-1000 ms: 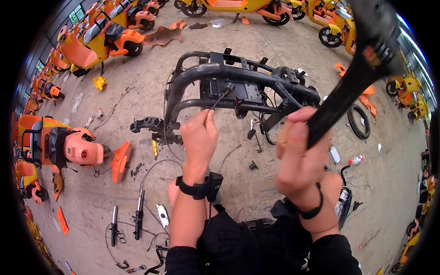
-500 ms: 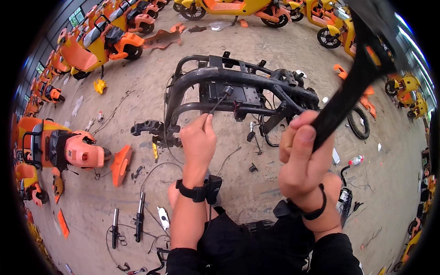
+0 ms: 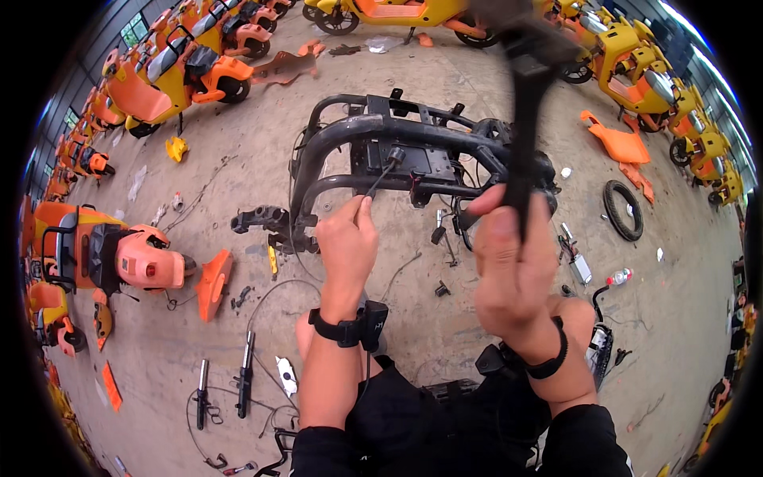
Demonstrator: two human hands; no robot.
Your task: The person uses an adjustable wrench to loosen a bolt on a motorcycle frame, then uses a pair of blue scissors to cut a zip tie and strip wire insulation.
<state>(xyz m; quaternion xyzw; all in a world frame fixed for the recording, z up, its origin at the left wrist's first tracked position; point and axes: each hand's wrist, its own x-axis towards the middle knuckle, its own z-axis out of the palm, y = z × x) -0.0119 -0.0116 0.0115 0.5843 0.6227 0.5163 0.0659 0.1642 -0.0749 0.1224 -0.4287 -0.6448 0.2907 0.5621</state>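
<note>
My left hand (image 3: 346, 245) is closed in a pinch on a thin metal rod (image 3: 379, 180). The rod slants up to a thick cylindrical end (image 3: 394, 156), which lies over a black frame panel. Beneath and around it is a bare black scooter frame (image 3: 366, 127), resting on the floor. At right my right hand (image 3: 513, 266) grips the lower end of a black hammer-like tool (image 3: 524, 131), held upright. Its wide head is smeared by motion and blocks part of the frame's right end.
Two fork tubes (image 3: 247, 374) and cables lie at lower left, near an orange panel (image 3: 214, 285). To the right are a tyre (image 3: 622, 210), a bottle (image 3: 619, 277) and orange body pieces (image 3: 616, 143). Orange and yellow scooters (image 3: 171, 87) line the far side and both edges.
My right hand has swung the black tool leftward and more upright, so its head now stands near the frame's right end. My left hand keeps its pinch on the rod; the view shifted slightly.
</note>
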